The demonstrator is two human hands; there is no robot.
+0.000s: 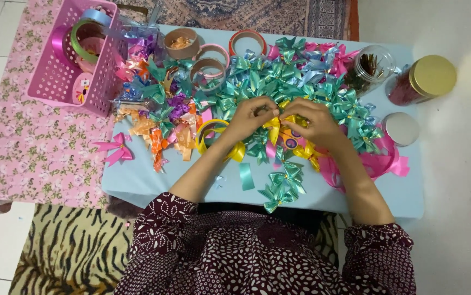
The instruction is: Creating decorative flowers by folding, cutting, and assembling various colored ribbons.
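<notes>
Seemingly pinched, yellow ribbon (273, 127), left hand (252, 116), right hand (311, 121)

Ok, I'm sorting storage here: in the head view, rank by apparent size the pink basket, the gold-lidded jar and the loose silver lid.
1. pink basket, clearly largest.
2. gold-lidded jar, lying on its side.
3. silver lid, smallest, though only a little smaller than the jar's gold lid.

All lie at a similar distance from the camera.

Bright, even light, soft shadows, slight blur throughout, mild edge distortion.
</notes>
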